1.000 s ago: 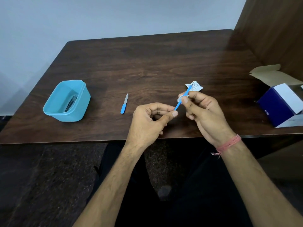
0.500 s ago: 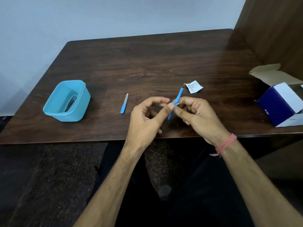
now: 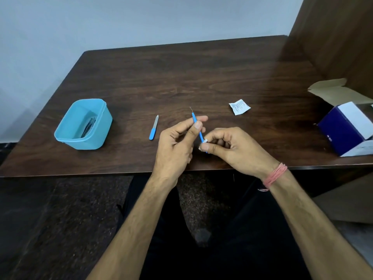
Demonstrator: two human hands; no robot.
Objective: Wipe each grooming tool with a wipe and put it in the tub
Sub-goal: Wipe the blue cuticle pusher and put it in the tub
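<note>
My left hand [image 3: 177,142] pinches a thin blue grooming tool [image 3: 198,132] near its upper end, and the tool's fine metal tip points away from me. My right hand [image 3: 232,148] holds a small white wipe [image 3: 204,141] pinched around the tool's lower end. A blue-handled nail file [image 3: 153,128] lies on the table to the left of my hands. The light blue tub [image 3: 84,124] stands at the left with dark tools inside it.
A torn white wipe sachet [image 3: 239,106] lies on the dark wooden table [image 3: 181,77] beyond my right hand. An open blue and white box [image 3: 349,128] sits at the right edge. A wooden panel rises at the back right.
The wipe in my right hand has slid down the tool from its far end to its near end. Both hands have shifted, and the tool now stands more upright.
</note>
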